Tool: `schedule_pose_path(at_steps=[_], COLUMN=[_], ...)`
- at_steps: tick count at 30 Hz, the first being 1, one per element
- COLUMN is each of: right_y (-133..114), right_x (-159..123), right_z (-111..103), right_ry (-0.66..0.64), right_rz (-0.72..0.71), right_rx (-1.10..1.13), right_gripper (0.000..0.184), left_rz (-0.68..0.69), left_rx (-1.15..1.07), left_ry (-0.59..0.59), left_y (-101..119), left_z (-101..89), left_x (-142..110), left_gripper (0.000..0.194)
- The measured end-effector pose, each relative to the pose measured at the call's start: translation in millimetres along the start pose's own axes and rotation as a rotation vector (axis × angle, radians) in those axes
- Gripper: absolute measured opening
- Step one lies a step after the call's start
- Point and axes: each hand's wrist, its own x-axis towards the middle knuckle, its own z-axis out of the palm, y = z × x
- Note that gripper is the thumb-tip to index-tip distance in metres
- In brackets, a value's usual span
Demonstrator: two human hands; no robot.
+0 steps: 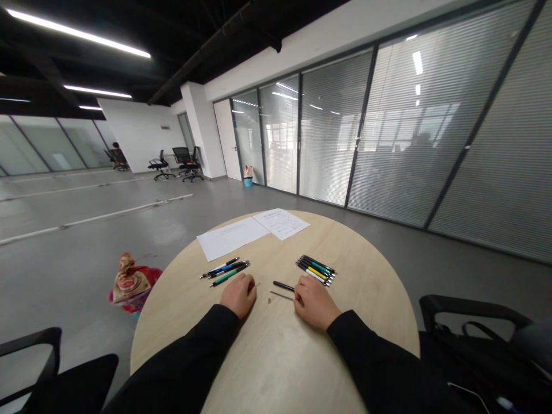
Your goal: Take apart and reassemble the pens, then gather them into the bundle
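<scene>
My left hand (239, 294) is closed low over the table, fingers pressed together. A tiny thin tip pokes out beside its fingers, too small to name. To the right, my right hand (314, 302) is closed around the end of a thin pen refill (280, 295), which points left. Just beyond the refill, a black pen barrel (283, 286) reaches to the right fingers; whether they grip it too is hidden. Several pens (226, 269) lie beyond my left hand. A row of several pens (317, 268), black, green, yellow and white, lies beyond my right hand.
Two paper sheets (233, 237) lie at the far side of the round wooden table (276, 368). Black chairs (474, 310) stand at both sides. A red and tan bag (131, 282) is left of the table. A person (116, 150) sits far off.
</scene>
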Motion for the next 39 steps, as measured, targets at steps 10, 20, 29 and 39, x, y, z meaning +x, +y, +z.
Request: schedule_pose_path(at_steps=[10,20,29,39], right_y=[5.1,27.8,32.2,28.0], right_x=[0.8,4.8,5.8,5.5], right_z=[-0.4,-0.5,4.9,-0.1], right_ry=[0.079,0.240,0.251,0.225], right_rz=[0.038,0.276,0.312,0.314], right_rx=[0.063,0.222,0.314,0.319], right_gripper=[0.011,0.017,0.019,0.021], left_rz=[-0.023,-0.139,-0.141,-0.080], left_rx=[-0.069,-0.025,-0.037,-0.083], left_ry=[0.031,-0.010,-0.010,-0.024], left_y=[-7.5,-17.0,-15.3,-14.5], left_z=[2.2,-7.4,-6.4,-5.2], left_x=[1.8,2.5,1.8,1.1], left_gripper=[0.019,0.017,0.014,0.012])
